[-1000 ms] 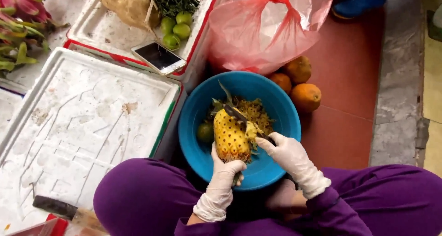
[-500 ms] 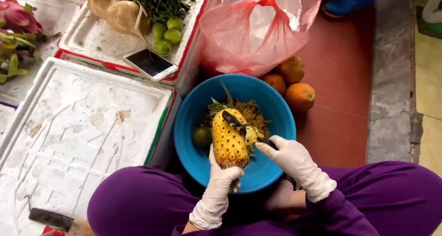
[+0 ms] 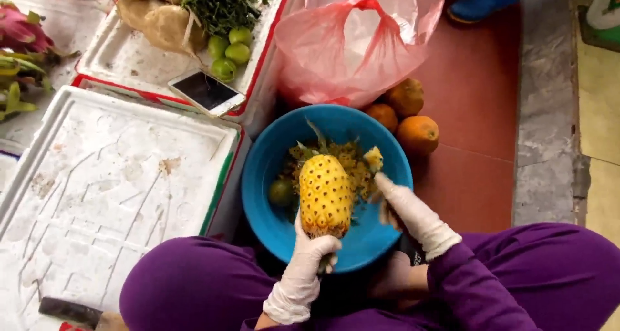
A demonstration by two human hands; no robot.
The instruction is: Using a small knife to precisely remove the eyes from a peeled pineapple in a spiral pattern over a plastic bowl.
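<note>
A peeled yellow pineapple (image 3: 326, 195) stands tilted in a blue bowl (image 3: 258, 176) between my purple-clad knees. My left hand (image 3: 310, 257), in a white glove, grips the pineapple by its lower end. My right hand (image 3: 403, 208), also gloved, is just right of the fruit with its fingers curled around a small knife that the hand mostly hides. A yellow chunk of peel (image 3: 372, 158) sits at its fingertips. Peel scraps (image 3: 349, 156) and a small green fruit (image 3: 281, 192) lie in the bowl behind the pineapple.
Three oranges (image 3: 418, 134) and a pink plastic bag (image 3: 355, 47) lie beyond the bowl. To the left is a white foam tray (image 3: 116, 182); a phone (image 3: 206, 91), limes (image 3: 229, 50) and greens lie on another. A dark handle (image 3: 68, 311) is at bottom left.
My right hand has pulled the knife off the top of the pineapple and moved right, taking a chunk of peel with it. My left hand has kept its grip.
</note>
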